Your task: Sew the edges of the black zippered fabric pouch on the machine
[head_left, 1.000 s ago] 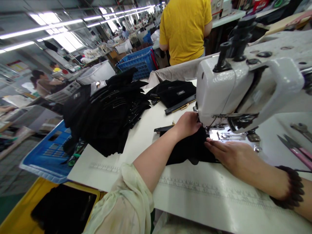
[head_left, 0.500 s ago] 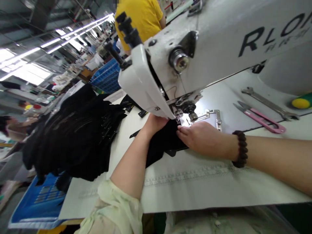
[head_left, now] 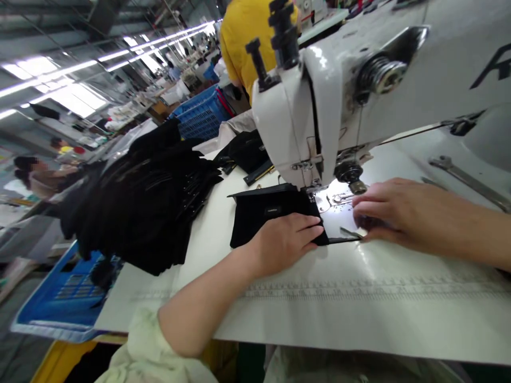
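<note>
One left hand [head_left: 285, 242] flat on black pouch [head_left: 261, 213], right hand [head_left: 393, 213] blurred at fingertips

light: bright, ceiling tubes [head_left: 59, 66] blown out far left of the fingers [head_left: 307, 230]; glare: white hot spot on needle plate [head_left: 337, 213] between both hands' fingers; blur: right fingers smeared; edges: wide-angle bending, background soft

We log one black pouch [head_left: 253, 221]: soft matte cloth, roughly rectangular, lying flat and face up. A small pale label [head_left: 272, 211] sits near its middle, and a stiff dark strip runs along its far edge. It lies just left of the sewing machine [head_left: 319, 106] needle, with its right edge reaching under the machine's head. Our left hand [head_left: 285, 242] rests flat on the near right corner.
</note>
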`<state>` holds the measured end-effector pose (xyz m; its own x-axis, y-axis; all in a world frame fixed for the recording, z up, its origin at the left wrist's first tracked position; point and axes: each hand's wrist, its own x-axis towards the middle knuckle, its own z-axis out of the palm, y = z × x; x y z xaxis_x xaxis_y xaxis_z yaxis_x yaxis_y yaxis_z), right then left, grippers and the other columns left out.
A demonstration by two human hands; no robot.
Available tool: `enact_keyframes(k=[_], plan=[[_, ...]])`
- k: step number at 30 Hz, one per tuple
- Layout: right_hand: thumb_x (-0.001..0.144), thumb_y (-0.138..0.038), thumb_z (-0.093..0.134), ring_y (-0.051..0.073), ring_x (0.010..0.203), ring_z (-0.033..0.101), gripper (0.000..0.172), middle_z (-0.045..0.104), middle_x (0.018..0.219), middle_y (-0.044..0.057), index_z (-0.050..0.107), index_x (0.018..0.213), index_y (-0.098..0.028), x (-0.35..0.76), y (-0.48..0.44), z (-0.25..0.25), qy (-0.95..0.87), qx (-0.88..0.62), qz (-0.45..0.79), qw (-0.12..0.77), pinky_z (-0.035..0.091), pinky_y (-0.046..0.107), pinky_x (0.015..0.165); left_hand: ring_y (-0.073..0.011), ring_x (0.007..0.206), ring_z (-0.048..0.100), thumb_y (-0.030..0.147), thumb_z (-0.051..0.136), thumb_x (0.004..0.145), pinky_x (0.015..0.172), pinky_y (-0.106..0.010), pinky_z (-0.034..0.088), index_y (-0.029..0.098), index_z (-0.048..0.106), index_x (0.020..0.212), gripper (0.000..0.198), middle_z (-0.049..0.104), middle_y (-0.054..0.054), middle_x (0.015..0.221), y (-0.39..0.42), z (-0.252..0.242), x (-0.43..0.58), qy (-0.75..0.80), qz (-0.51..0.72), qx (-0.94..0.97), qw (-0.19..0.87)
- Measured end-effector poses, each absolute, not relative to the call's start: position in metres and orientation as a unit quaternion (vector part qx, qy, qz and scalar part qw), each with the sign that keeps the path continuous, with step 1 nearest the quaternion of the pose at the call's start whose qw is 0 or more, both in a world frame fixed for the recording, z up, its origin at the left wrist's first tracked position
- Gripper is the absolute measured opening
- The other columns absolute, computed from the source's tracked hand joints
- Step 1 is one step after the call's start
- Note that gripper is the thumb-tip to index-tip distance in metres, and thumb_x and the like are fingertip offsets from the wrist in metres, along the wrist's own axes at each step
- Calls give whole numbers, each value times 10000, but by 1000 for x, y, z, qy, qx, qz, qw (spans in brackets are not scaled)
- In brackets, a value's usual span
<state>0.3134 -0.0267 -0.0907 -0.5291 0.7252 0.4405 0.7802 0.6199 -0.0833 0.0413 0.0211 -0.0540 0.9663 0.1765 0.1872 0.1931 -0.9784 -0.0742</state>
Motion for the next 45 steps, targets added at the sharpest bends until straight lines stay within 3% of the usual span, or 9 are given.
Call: enact_keyframes(k=[6, 11, 16, 20, 24, 31, 36, 41, 45], plan=[[890, -379, 548, 171, 640, 472, 247, 579, 744, 81, 589, 773, -165, 271, -20, -88, -821, -526, -160, 155, 263, 306, 562, -161, 992, 717, 193, 455, 985, 877, -286, 600, 102, 714, 1025, 277, 756, -100, 1063, 27, -62, 40, -146, -177, -969, -88], [881, -382, 542, 160, 579, 422, 231, 567, 746, 75, 574, 825, -161, 258, -6, -103, -764, -594, -159, 196, 219, 275, 485, -153, 932, 729, 183, 513, 945, 845, -278, 601, 137, 705, 987, 202, 759, -77, 1029, 28, -63, 39, -207, -207, -939, -182], [980, -485, 385, 177, 544, 440, 413, 572, 740, 98, 588, 824, -161, 264, -10, -104, -771, -548, -210, 246, 287, 305, 473, -153, 967, 719, 201, 494, 955, 856, -258, 593, 125, 705, 970, 225, 760, -80, 1024, 25, -69, 40, -172, -232, -945, -154], [1030, -309, 344, 185, 724, 568, 359, 626, 843, 96, 640, 906, -148, 267, -30, -91, -865, -370, -197, 276, 452, 321, 657, -149, 956, 714, 200, 480, 960, 855, -280, 600, 122, 701, 989, 236, 753, -89, 1037, 24, -70, 39, -196, -230, -940, -158], [1011, -144, 350, 148, 635, 541, 334, 592, 712, 31, 679, 955, -132, 263, -41, -86, -911, -268, -215, 230, 432, 313, 587, -143, 951, 706, 192, 475, 966, 841, -253, 592, 127, 716, 990, 250, 749, -89, 1035, 24, -62, 42, -171, -214, -954, -122], [982, -197, 425, 167, 626, 586, 308, 637, 711, 50, 715, 893, -251, 261, -41, -103, -929, -284, -146, 188, 458, 343, 529, -159, 917, 677, 146, 484, 955, 890, -251, 555, 129, 730, 837, 273, 754, -62, 993, 25, -48, 51, -47, -76, -995, 47], [1017, -146, 343, 139, 605, 559, 345, 622, 711, 32, 665, 892, -134, 262, -44, -102, -922, -265, -175, 219, 430, 308, 547, -157, 914, 682, 169, 490, 959, 839, -250, 569, 136, 735, 873, 262, 760, -56, 995, 25, -56, 47, -65, -94, -992, 44], [1013, -95, 296, 135, 644, 580, 370, 671, 775, 36, 659, 946, -128, 263, -46, -97, -923, -246, -193, 224, 463, 294, 575, -146, 922, 692, 212, 460, 984, 824, -242, 575, 127, 736, 940, 293, 763, -71, 977, 23, -68, 43, -99, -199, -975, 22], [990, -48, 280, 135, 644, 586, 393, 689, 798, 30, 657, 924, -136, 263, -47, -98, -927, -238, -191, 217, 468, 296, 584, -167, 921, 696, 187, 470, 972, 823, -277, 582, 131, 735, 901, 279, 765, -68, 969, 21, -71, 45, -92, -186, -978, 17]])
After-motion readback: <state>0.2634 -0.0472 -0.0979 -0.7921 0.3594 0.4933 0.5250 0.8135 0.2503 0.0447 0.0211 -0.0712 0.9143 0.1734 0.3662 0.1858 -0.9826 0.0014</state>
